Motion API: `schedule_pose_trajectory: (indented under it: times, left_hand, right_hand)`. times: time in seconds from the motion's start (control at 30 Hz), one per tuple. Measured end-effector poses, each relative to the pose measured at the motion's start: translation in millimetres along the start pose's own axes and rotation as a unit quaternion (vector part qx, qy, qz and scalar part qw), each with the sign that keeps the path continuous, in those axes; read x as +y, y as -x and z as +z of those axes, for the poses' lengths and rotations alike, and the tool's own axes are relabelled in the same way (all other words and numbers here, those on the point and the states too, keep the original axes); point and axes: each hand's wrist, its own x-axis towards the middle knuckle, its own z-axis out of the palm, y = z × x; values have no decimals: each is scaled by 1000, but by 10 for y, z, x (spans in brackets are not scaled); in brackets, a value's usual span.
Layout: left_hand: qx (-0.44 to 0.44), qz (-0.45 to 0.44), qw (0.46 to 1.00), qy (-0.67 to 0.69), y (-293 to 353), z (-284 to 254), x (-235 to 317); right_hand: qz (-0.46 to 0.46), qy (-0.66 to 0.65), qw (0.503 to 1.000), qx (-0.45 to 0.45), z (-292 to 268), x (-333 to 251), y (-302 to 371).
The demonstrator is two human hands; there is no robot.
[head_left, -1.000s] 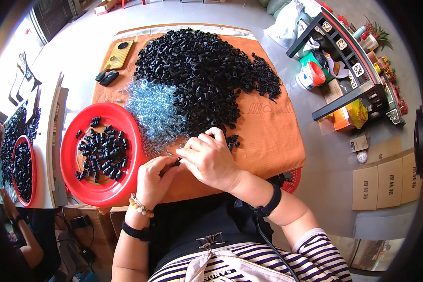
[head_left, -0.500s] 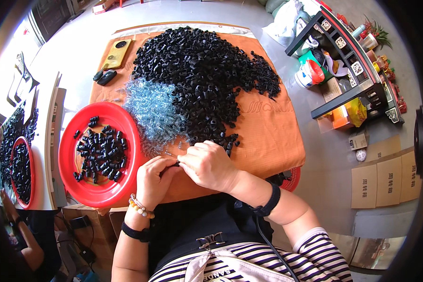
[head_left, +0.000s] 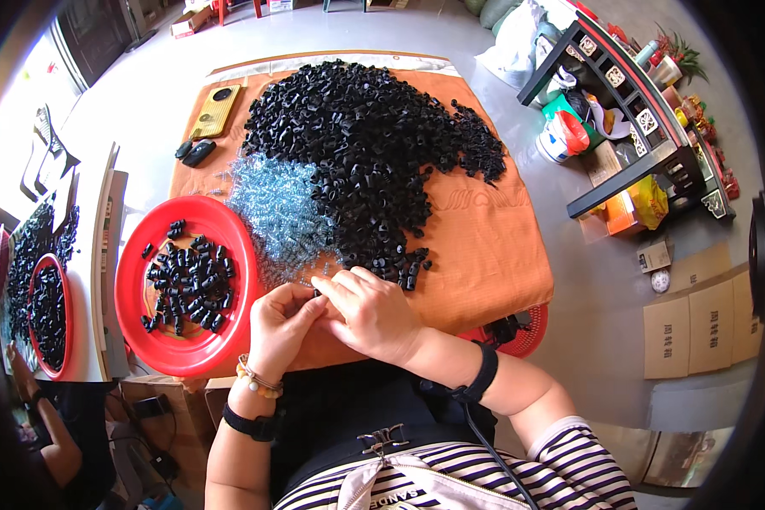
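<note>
both hands meet at the near edge of the orange-cloth-covered table (head_left: pixel 484 255), just in front of the body. left hand (head_left: pixel 279 327) and right hand (head_left: pixel 372 316) touch fingertip to fingertip, w/ fingers pinched in on a small black plastic piece (head_left: pixel 317 292) betw. them; only a sliver of it shows, so can't tell if a spring is already on it. neither hand is loose or flat, both curl tight round that one spot.

supplies sit close: big heap of small black plastic cylinder parts (head_left: pixel 365 144) across the middle of the table, its near tail just beyond the right knuckles; patch of tiny silvery-blue metal springs (head_left: pixel 276 208) just left of that, reaching down to the left fingertips. round red plastic tray (head_left: pixel 136 314) w/ a loose batch of the same black parts lies at the left, touching the table edge, just beside the left hand.

to do this well, imo: keep the piece pinched at the tips, not deep in the palm, so the join stays in sight. hold one hand as the anchor, let the other do the fitting. work low over the cloth so a slipped spring lands there, not on the floor. pick one spring at a time, as they look prone to tangling.
</note>
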Motion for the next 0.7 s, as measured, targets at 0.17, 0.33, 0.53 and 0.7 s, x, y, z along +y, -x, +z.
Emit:
schedule_pose_trajectory:
  times: [0.17, 0.33, 0.53, 0.7]
  left_hand:
    - [-6, -37, 996, 81, 35, 46, 74]
    - [-28, -75, 994, 77, 74, 44, 181]
    - [-14, -111, 992, 65, 87, 77, 199]
    - [-11, -117, 992, 54, 85, 73, 202]
  right_hand:
    - [4, -9, 1000, 2, 4, 32, -4]
    - [18, -27, 998, -52, -57, 53, -3]
    - [12, -28, 998, -49, -26, 59, 24]
    - [20, -46, 998, -43, 8, 60, 32]
